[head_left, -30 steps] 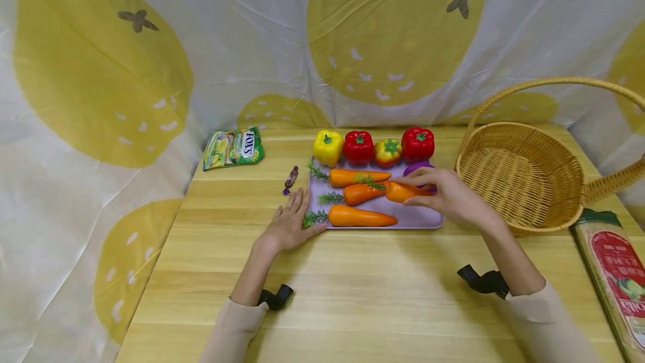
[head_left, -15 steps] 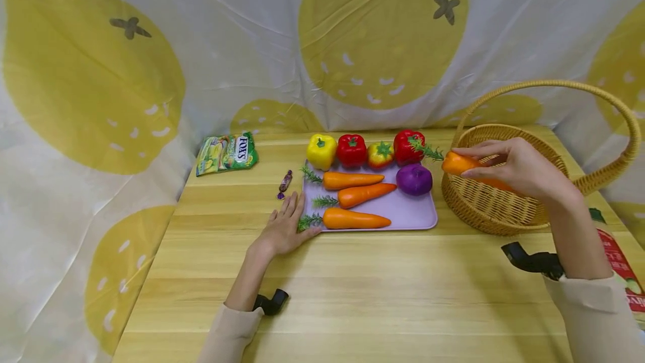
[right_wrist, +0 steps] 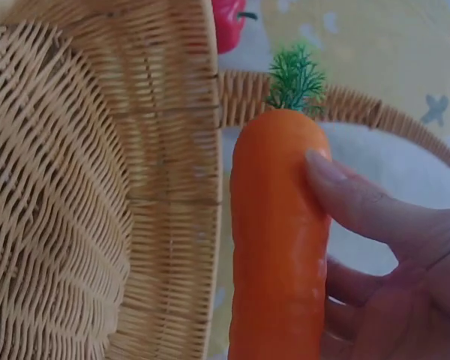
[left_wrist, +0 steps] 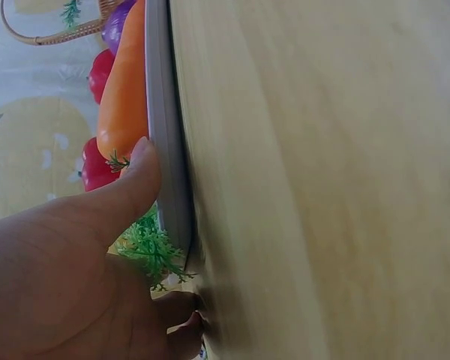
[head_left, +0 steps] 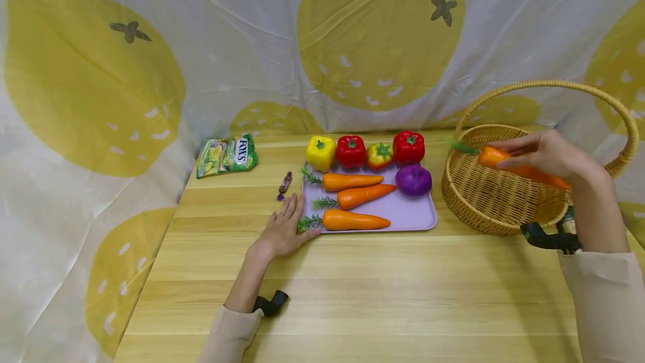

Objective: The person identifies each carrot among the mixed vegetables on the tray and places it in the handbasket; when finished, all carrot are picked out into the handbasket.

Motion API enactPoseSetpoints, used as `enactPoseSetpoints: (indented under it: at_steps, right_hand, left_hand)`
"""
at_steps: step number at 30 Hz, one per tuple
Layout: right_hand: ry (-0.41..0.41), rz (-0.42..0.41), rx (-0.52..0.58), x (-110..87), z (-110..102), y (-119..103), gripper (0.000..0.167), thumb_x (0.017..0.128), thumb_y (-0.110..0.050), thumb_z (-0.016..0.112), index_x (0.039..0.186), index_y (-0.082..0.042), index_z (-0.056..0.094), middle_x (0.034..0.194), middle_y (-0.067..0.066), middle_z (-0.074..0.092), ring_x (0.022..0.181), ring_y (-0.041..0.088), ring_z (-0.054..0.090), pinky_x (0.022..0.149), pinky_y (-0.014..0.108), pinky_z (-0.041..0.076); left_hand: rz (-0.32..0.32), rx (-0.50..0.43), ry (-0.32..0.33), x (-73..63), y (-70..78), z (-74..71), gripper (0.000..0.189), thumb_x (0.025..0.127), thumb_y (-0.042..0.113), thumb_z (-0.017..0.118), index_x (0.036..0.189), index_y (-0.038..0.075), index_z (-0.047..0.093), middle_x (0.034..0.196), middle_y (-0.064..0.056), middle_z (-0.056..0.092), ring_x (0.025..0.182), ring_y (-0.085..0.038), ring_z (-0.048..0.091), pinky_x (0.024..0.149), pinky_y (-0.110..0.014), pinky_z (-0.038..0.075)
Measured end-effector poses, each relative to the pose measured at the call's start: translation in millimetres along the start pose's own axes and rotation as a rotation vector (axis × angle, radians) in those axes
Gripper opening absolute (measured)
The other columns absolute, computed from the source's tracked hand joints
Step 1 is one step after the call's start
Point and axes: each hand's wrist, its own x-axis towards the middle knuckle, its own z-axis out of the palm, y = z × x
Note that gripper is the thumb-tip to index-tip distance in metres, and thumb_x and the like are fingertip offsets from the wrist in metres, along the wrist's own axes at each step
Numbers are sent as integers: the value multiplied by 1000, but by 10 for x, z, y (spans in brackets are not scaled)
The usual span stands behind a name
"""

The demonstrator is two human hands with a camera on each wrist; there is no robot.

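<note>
My right hand (head_left: 549, 156) pinches an orange carrot (right_wrist: 279, 240) with a green top, thumb on one side and fingers on the other. In the head view the carrot overlaps the opening of the wicker basket (head_left: 456, 206). My left hand (head_left: 282, 228) rests with straight fingers at the left end of a lilac tray (head_left: 413, 220), its thumb by the near corner in the left wrist view. On the tray lie three more carrots, the nearest carrot (head_left: 355, 219) along the front edge, and a purple onion-like vegetable (head_left: 414, 180) at the right.
Along the tray's back stand a yellow pepper (head_left: 321, 153), two red peppers and a red-yellow tomato-like vegetable (head_left: 380, 155). A wrapped candy (head_left: 285, 182) and a green FOX'S bag (head_left: 228, 156) lie to the left. The basket's tall handle (head_left: 554, 84) arches over it. A patterned cloth hangs behind.
My right hand has lifted the carrot off the tray and carried it rightward to the basket, uncovering the purple vegetable. My left hand has stayed at the tray's left end.
</note>
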Motion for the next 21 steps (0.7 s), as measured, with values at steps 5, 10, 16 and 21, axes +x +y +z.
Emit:
enactPoseSetpoints:
  at_steps: [5,10,16,21]
  right_hand:
    - [-44,68,-10,90,-69,129,54,95,-32,76,143,-10,62,145,28,57,122,30,58,79,26,55]
    - [-80,112,101,201,-114,237,33,95,-34,76,125,-47,68,154,29,43,143,58,31,110,63,41]
    - [-97,159,197,324,-141,397,27,93,-36,78,101,-60,68,143,-6,60,149,59,17,118,75,23]
    - [-108,150,231,428,-127,550,30,94,-31,78,98,-59,69,100,-43,61,149,57,18,119,73,22]
  left_hand:
    - [1,-5,-5,2,0,13,93,105,53,51,166,8,-3,174,-18,-7,163,-36,-4,130,-63,5]
    - [-5,-3,-1,5,3,19,93,105,54,51,166,9,-2,174,-17,-7,163,-36,-3,131,-62,6]
    - [-4,-5,-1,4,-5,16,93,105,54,51,166,9,-2,174,-17,-7,163,-36,-3,131,-62,6]
    - [-1,3,-2,3,-4,16,92,106,54,50,166,8,-2,174,-18,-6,163,-37,-2,130,-63,6]
